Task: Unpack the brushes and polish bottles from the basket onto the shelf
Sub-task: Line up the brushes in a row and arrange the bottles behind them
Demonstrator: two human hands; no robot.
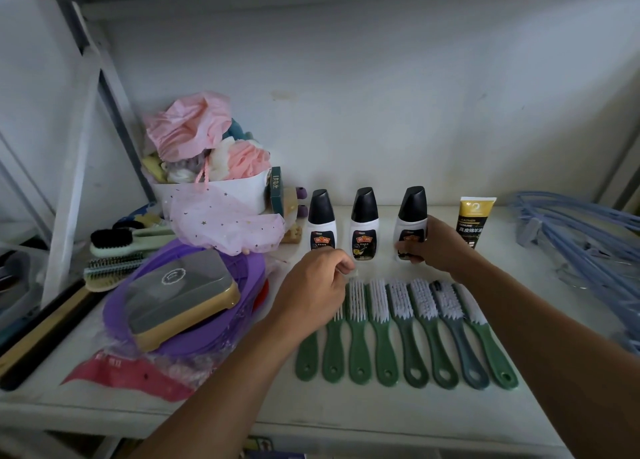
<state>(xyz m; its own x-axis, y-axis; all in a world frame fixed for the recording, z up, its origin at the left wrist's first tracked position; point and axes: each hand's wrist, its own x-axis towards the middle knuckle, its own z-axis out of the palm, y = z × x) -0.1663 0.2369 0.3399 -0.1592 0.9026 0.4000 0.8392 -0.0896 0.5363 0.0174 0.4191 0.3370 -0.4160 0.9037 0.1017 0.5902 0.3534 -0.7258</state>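
On the white shelf (381,420) eight green-handled brushes (387,354) lie side by side in a neat row, bristles up and handles towards the front edge. Behind them three polish bottles with black caps stand upright in a line: the left bottle (322,221), the middle bottle (363,221) and the right bottle (411,212). The right hand (434,247) grips the right bottle low on its label, fingers wrapped round its front. Just beside it stands a black and gold tube (477,216). The left hand (313,285) hovers over the heads of the two leftmost brushes with its fingers curled and its thumb near its forefinger; whether it pinches anything cannot be told. At the left sit a white tub (221,191) stuffed with pink bath puffs and a grey and gold box (180,292) on a purple plastic piece. Blue hangers (581,236) lie at the far right.
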